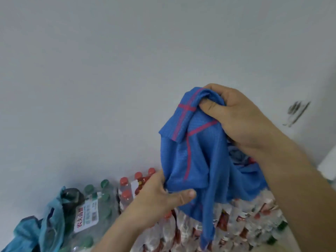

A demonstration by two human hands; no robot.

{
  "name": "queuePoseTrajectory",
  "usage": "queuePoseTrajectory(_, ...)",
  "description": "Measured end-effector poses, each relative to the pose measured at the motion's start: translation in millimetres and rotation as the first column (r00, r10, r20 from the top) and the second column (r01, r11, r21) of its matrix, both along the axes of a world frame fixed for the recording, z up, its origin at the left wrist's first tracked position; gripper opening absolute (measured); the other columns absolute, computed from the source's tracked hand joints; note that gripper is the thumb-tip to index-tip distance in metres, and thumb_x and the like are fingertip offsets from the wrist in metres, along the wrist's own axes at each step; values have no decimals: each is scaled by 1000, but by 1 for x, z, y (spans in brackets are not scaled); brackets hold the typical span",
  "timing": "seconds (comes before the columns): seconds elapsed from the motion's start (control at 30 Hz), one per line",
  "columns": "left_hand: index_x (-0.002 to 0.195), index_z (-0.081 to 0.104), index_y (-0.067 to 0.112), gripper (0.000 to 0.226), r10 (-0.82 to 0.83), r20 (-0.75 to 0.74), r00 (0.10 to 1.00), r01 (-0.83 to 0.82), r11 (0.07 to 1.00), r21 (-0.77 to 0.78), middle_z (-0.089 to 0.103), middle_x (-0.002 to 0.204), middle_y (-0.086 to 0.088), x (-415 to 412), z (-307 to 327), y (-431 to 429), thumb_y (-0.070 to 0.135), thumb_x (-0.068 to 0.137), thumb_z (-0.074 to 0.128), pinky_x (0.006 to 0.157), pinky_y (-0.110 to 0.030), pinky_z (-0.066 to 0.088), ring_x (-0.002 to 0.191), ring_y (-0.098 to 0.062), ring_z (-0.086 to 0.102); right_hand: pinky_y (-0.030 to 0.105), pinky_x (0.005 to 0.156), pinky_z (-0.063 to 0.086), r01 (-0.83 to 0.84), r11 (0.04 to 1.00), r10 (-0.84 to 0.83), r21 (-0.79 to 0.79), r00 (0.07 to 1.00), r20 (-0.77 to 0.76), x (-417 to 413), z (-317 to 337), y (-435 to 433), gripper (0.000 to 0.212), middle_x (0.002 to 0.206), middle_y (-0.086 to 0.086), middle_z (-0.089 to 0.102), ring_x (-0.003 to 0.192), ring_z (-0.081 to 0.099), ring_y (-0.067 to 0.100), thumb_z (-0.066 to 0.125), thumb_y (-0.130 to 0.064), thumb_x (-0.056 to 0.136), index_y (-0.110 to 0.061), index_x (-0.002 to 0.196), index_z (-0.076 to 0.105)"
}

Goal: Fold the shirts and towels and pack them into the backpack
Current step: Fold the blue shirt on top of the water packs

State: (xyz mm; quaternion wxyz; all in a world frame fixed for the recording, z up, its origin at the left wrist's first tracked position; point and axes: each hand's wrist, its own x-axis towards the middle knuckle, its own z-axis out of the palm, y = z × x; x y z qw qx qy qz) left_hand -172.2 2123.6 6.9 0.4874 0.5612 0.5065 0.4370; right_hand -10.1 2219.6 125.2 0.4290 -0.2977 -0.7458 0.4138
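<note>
A blue towel with red stripes (198, 157) hangs in the air in front of the wall. My right hand (234, 115) grips its bunched top edge from above. My left hand (163, 195) pinches a lower left fold of the same towel between thumb and fingers. Loose cloth dangles down over the bottle packs. More blue fabric (238, 155) shows behind the towel under my right wrist. A teal cloth (45, 224) lies crumpled at the lower left. No backpack is visible.
Shrink-wrapped packs of red-capped bottles (236, 226) fill the floor below the towel. A pack of green-capped bottles (94, 206) stands to the left by the grey wall (109, 70). A dark scuff (298, 110) marks the wall at right.
</note>
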Motion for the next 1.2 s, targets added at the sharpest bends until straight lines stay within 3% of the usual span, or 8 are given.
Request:
queuePoseTrajectory(0.17,99,68,16,26,197,202,959,-200,980,-6,73,101,1,-10,4,-21,34,82,59,90,-34,51,96,-12,68,21,60,52,16,979,-94,-203,920,-381,10,16,-31,17,77,-3,68,69,63,9,48,-10,96,-16,92,64)
queuePoseTrajectory(0.27,107,68,18,31,202,399,895,-253,964,80,70,113,-5,-22,32,-35,30,87,49,91,-40,50,107,-19,65,13,32,26,79,943,-220,-325,879,-423,32,9,-39,20,52,-9,54,39,41,1,46,-13,97,-18,84,61)
queuePoseTrajectory(0.43,107,65,22,39,-145,-93,985,151,987,58,69,107,-12,-48,58,-56,53,84,63,85,-44,51,101,-32,65,13,30,22,131,836,-366,-532,857,-363,57,-35,-34,19,65,2,41,43,36,6,47,-14,96,-18,80,57)
queuePoseTrajectory(0.57,63,55,16,30,-427,-650,628,270,904,-332,55,58,5,-46,9,-70,36,68,77,54,-29,40,52,-14,52,20,38,40,133,816,-328,-563,908,-261,62,-63,-33,18,85,4,59,68,53,12,47,-14,95,-17,88,63)
queuePoseTrajectory(0.7,87,63,16,6,-356,-248,901,250,892,-376,64,79,-2,-62,-35,-97,21,91,60,66,-31,44,71,-15,60,20,38,40,220,768,-377,-601,915,-147,79,-95,-31,17,84,5,59,67,51,14,48,-10,92,-15,87,63)
queuePoseTrajectory(0.8,123,55,6,40,-94,-23,995,81,941,-328,63,119,-20,-65,-44,-114,29,90,58,90,-46,51,107,-35,62,20,43,42,234,798,-274,-555,962,11,94,-120,-29,21,80,5,62,60,57,12,51,-1,92,-15,84,64)
queuePoseTrajectory(1.07,100,68,5,31,-194,-225,955,83,902,-424,69,98,-19,-94,-4,-137,16,74,81,74,-35,54,88,-31,67,15,38,39,90,774,-42,-627,995,90,99,-145,-26,42,76,10,56,54,51,12,37,23,82,-11,91,61)
queuePoseTrajectory(1.2,78,62,8,44,110,-232,966,-161,964,-213,62,74,-13,-122,8,-140,36,57,89,58,-28,51,68,-21,61,16,36,38,136,765,-156,-629,987,24,88,-155,-17,49,79,10,53,58,46,16,34,26,77,-17,89,55)
